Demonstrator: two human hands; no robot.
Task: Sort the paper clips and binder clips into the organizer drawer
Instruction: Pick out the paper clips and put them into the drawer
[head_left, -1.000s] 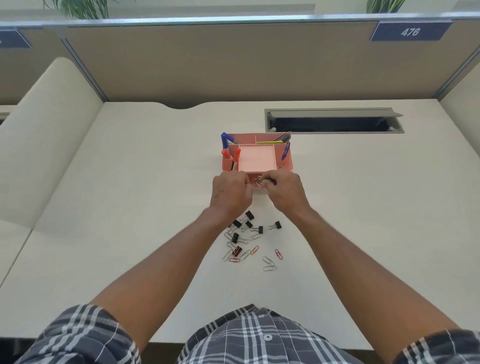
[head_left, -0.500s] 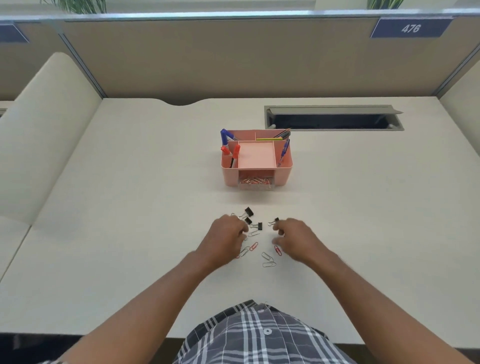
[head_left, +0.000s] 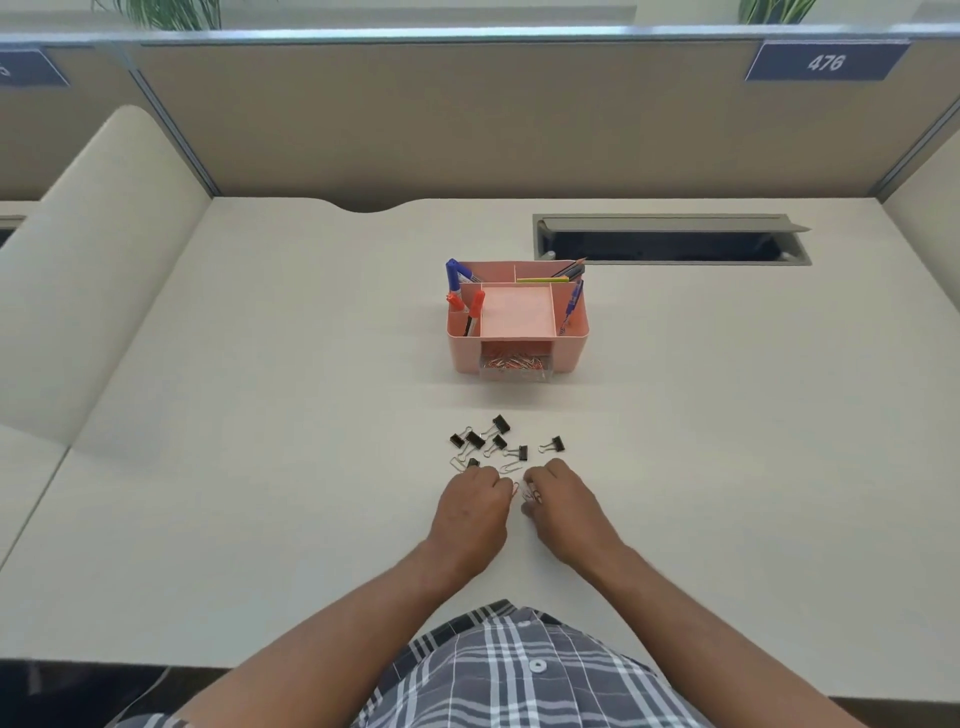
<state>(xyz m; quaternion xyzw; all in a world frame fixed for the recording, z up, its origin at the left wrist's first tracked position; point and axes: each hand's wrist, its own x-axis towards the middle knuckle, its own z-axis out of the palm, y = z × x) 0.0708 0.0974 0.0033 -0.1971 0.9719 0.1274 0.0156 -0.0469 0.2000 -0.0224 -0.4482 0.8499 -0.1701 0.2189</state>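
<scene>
Cubicle desk: both hands' grip pinching paper clips (light, springy wire, slippery); binder clips better taken by handles.

Counts, head view:
- hands: 2, left hand + right hand, both on desk
- black binder clips: 6 clear, 7th partly hidden at left fingertips
- loose paper clips on desk: 2 silver visible, 1 red-ish betw. the hands, more under fingers, can't count
- pink organizer: 1
- clear drawer: 1, pile of clips inside, too many/small to count
- pens/markers in organizer: approx 5, plus pencils, no. unclear
- desk cable slot: 1
- number plate "476": 1
</scene>
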